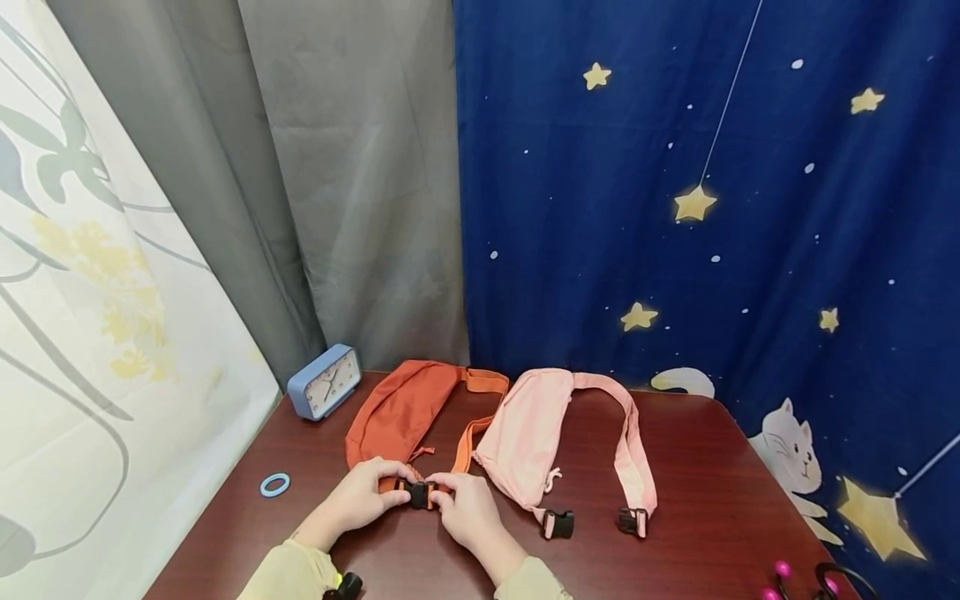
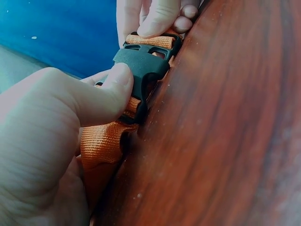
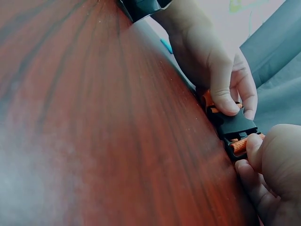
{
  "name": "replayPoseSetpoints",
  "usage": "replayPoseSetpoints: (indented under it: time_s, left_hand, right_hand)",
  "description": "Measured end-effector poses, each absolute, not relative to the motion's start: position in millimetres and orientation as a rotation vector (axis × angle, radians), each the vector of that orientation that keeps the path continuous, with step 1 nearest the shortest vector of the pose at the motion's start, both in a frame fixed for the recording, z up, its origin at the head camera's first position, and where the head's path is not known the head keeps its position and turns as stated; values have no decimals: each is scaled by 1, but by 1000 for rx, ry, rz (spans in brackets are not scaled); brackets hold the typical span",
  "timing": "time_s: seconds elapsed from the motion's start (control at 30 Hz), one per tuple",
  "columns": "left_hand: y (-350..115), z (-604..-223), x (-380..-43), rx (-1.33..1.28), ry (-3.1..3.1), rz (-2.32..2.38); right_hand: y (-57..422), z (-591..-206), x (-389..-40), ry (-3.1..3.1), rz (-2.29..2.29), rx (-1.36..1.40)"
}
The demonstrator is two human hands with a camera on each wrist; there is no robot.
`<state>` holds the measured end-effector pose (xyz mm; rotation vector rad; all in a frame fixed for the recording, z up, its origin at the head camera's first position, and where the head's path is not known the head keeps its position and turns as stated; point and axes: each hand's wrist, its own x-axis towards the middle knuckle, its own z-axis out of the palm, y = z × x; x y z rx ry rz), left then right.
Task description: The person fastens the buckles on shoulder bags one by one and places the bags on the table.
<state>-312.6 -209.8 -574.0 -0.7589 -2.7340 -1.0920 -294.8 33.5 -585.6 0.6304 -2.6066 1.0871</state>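
An orange waist bag (image 1: 405,408) lies on the table, its strap (image 1: 498,382) looping off to the right. At its near end, my two hands hold a black side-release buckle (image 1: 416,493), whose two halves sit together. My left hand (image 1: 356,502) pinches one end, the thumb lying on the buckle's flat face in the left wrist view. The other end, where orange webbing (image 2: 150,41) passes through, is pinched between thumb and fingers of my right hand (image 1: 474,510). In the right wrist view the buckle (image 3: 235,123) is just above the tabletop.
A pink waist bag (image 1: 525,433) lies to the right, its black buckle halves (image 1: 558,524) apart. A blue clock (image 1: 324,382) stands at the back left, with a light blue ring (image 1: 274,485) nearer. Pink-tipped black items (image 1: 783,569) are at the lower right. Curtains (image 1: 375,167) hang behind.
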Motion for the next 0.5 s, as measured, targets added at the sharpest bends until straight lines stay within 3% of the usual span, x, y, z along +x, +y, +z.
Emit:
replayPoseSetpoints:
  time_s: [0.5]
  left_hand:
    - [-208,-573,-314,-718,-2757,-1101]
  right_hand:
    - [30,-584,-294,-2624,1023,605]
